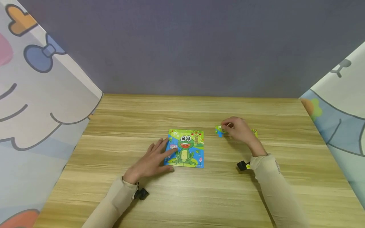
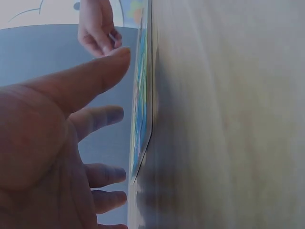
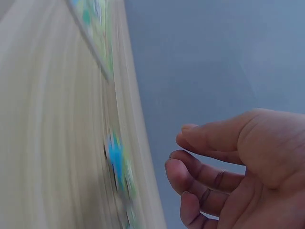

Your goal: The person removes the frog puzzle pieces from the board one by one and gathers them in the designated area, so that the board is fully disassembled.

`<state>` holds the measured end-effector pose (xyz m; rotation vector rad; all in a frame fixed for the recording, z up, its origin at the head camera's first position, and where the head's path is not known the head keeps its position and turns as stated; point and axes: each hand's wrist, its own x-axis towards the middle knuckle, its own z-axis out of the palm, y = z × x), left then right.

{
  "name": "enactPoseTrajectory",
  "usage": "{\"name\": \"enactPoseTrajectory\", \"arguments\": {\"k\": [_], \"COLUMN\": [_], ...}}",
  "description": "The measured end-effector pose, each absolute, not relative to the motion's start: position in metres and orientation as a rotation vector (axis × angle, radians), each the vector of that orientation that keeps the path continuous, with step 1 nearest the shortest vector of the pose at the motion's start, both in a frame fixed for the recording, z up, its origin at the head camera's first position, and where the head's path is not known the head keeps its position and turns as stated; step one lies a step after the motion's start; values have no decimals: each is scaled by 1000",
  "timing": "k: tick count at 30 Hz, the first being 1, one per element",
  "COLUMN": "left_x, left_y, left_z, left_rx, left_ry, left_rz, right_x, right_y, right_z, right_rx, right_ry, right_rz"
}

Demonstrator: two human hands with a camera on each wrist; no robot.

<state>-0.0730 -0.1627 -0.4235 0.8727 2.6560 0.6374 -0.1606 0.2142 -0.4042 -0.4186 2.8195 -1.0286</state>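
Note:
A square frog puzzle [image 1: 185, 152] lies flat on the wooden table. My left hand [image 1: 151, 160] rests at its left edge with fingers spread, index fingertip over the picture. Right of the puzzle, my right hand [image 1: 239, 130] is over small green and blue pieces; one [image 1: 219, 130] shows beside its fingertips, another [image 1: 254, 132] beyond the hand, and the hand hides what lies between. The right wrist view shows this hand [image 3: 228, 176] with fingers loosely bent, a gap between thumb and index, and nothing held. Blurred pieces [image 3: 116, 155] lie apart from it.
The wooden table [image 1: 182, 196] ends at a plain grey panel [image 1: 199, 47] at the back. Walls with cartoon drawings [image 1: 42, 95] stand at the left and right. A small black device is strapped to each wrist.

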Motion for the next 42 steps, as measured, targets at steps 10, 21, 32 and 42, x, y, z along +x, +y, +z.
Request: {"name": "enactPoseTrajectory", "arguments": {"k": [10, 21, 32, 42], "left_x": [-68, -68, -68, -67], "left_y": [-167, -169, -169, -167], "left_z": [-429, -433, -432, -433], "left_rx": [850, 896, 912, 921], "left_ry": [2625, 2632, 2649, 2662], "left_rz": [641, 607, 565, 539], "right_x": [-160, -153, -145, -131], "right_y": [133, 80, 58, 47], "right_z": [-411, -422, -428, -433], "right_rx": [-573, -672, -667, -580], "right_ry": [2680, 2607, 2656, 2710], "right_rz": [-1143, -1105, -1006, -853]}}
